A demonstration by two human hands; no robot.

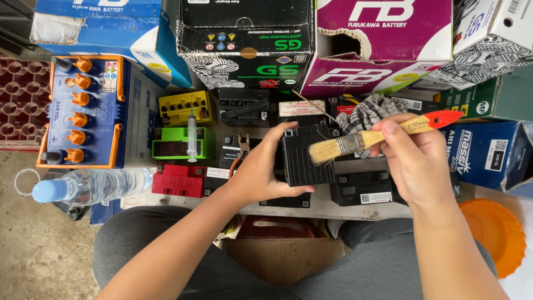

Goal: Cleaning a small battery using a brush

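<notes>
My left hand (260, 166) grips a small black battery (305, 155), held up over the low work surface. My right hand (413, 161) holds a paintbrush (361, 141) with a wooden handle and an orange-red end. Its pale bristles touch the battery's upper right edge. Both forearms reach forward over my knees in grey trousers.
Several small batteries lie ahead: yellow (186, 107), green (175, 143), red (177, 180) and black ones (361, 189). A syringe (192, 133) rests on the green one, pliers (242, 147) nearby. A big blue battery with orange caps (83, 111), a water bottle (94, 186), cardboard boxes (247, 44), a checked rag (369, 111) and an orange dish (494, 233) surround them.
</notes>
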